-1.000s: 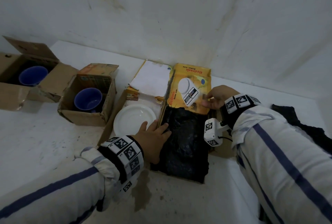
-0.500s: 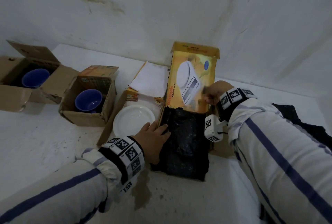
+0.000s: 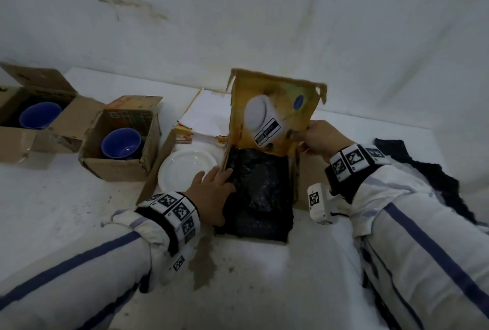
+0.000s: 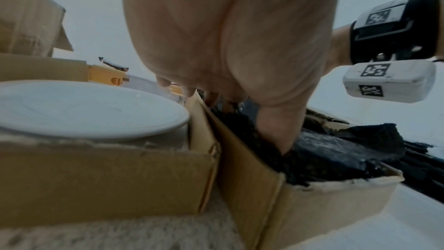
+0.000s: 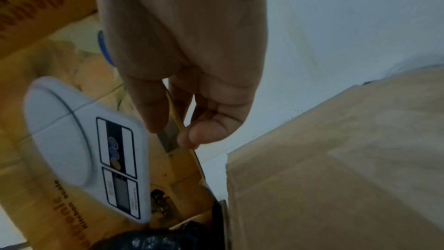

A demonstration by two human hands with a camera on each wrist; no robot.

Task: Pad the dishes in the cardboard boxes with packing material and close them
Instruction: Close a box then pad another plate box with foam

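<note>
Four open cardboard boxes sit in a row before you on the white surface [image 3: 66,197]. Far left, one box [image 3: 16,144] holds a blue bowl [image 3: 39,115]; the next box [image 3: 116,168] holds another blue bowl [image 3: 121,143]. Beside it, a third box [image 4: 100,174] holds a white plate [image 3: 186,168]. Your left hand [image 3: 211,197] lies flat, fingers straight and slightly spread, pressing the black packing material [image 3: 260,197] that fills the fourth box [image 4: 312,202]. Your right hand [image 3: 317,138] pinches the edge of that box's upright yellow lid [image 3: 275,115] between thumb [image 5: 153,105] and curled fingers
</note>
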